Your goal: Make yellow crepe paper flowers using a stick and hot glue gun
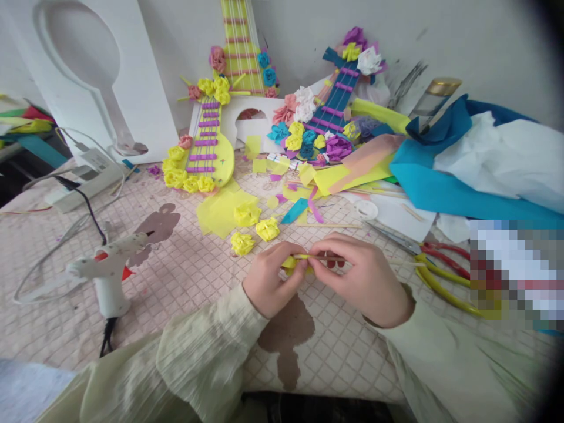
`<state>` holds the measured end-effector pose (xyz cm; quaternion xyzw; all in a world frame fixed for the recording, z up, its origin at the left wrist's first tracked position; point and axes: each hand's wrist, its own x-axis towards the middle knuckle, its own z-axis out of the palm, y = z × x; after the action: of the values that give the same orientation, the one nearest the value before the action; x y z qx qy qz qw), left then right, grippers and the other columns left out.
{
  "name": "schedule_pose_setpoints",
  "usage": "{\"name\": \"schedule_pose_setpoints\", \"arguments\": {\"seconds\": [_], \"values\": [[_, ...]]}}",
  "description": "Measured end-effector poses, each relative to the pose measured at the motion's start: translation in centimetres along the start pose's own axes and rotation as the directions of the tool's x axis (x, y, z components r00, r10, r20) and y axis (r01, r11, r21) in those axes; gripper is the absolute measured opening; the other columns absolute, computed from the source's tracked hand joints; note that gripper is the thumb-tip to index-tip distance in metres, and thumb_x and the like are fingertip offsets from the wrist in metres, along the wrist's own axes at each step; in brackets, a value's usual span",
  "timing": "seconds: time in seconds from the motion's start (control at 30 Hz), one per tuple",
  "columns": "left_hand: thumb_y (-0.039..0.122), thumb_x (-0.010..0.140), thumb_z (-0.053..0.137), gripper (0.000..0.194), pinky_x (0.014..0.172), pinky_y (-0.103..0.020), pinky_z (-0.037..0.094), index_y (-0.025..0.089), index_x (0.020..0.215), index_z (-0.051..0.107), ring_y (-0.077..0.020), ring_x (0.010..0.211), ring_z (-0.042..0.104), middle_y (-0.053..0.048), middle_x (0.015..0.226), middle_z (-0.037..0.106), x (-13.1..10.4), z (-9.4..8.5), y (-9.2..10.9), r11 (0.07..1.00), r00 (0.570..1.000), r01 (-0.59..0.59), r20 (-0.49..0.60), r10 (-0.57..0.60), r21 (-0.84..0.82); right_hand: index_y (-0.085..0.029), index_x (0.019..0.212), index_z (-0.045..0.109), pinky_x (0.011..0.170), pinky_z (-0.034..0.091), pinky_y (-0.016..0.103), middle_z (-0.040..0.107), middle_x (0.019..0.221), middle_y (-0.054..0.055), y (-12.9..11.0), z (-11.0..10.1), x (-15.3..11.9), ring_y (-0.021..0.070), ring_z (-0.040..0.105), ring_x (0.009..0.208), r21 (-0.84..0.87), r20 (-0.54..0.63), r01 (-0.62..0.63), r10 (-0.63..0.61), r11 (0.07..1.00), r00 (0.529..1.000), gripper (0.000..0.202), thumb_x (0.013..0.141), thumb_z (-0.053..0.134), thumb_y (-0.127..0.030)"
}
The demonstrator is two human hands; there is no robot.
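My left hand [269, 281] pinches a small piece of yellow crepe paper [289, 264] between thumb and fingers. My right hand [368, 276] is closed on a thin brown stick [329, 258], whose left end lies against the yellow paper. The hands almost touch, just above the quilted tablecloth [211, 364]. Part of the paper is hidden behind my fingers. Beyond the hands lie yellow paper flowers [267, 229], and beside them some flat yellow paper sheets [215, 210].
At left a white glue gun [110, 270] stands near a power strip [83, 182]. Scissors [440, 264] lie to the right. Flower-covered toy guitars [214, 144] lean at the back, with a white cutout board [145, 76] at left. Blue paper [423, 176] is heaped at right.
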<state>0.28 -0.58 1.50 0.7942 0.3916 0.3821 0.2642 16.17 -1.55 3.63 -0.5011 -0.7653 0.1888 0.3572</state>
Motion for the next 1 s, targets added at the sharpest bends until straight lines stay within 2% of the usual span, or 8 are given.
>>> {"name": "schedule_pose_setpoints", "arguments": {"seconds": [0.5, 0.8, 1.0], "values": [[0.019, 0.084, 0.044, 0.012, 0.061, -0.024, 0.046, 0.014, 0.081, 0.055, -0.0124, 0.066, 0.056, -0.003, 0.07, 0.061, 0.0, 0.0, -0.4, 0.999, 0.999, -0.039, 0.003, 0.039, 0.037, -0.016, 0.08, 0.066, 0.051, 0.04, 0.021, 0.063, 0.07, 0.001, 0.5, -1.2, 0.6, 0.0079, 0.049, 0.055, 0.068, 0.201, 0.03, -0.043, 0.997, 0.979, 0.014, 0.08, 0.052, -0.018], [0.019, 0.085, 0.043, 0.013, 0.061, -0.024, 0.046, 0.014, 0.08, 0.054, -0.0126, 0.065, 0.055, -0.003, 0.069, 0.059, -0.1, 0.1, -0.6, 0.992, 0.996, -0.093, 0.024, 0.092, 0.087, -0.016, 0.07, 0.063, 0.052, 0.038, 0.022, 0.058, 0.065, 0.001, 0.5, -1.1, 0.5, 0.0089, 0.048, 0.056, 0.007, 0.212, 0.078, -0.078, 0.997, 0.974, 0.018, 0.082, 0.049, -0.018], [0.019, 0.086, 0.042, 0.014, 0.061, -0.024, 0.046, 0.014, 0.081, 0.053, -0.0125, 0.066, 0.056, -0.004, 0.071, 0.06, 0.0, -0.1, -0.5, 0.994, 0.995, -0.088, 0.041, 0.086, 0.068, -0.017, 0.073, 0.063, 0.051, 0.039, 0.021, 0.059, 0.067, 0.0, 0.9, -1.6, 0.6, 0.0087, 0.049, 0.058, 0.093, 0.271, 0.045, -0.069, 0.995, 0.96, 0.017, 0.082, 0.049, -0.018]]}}
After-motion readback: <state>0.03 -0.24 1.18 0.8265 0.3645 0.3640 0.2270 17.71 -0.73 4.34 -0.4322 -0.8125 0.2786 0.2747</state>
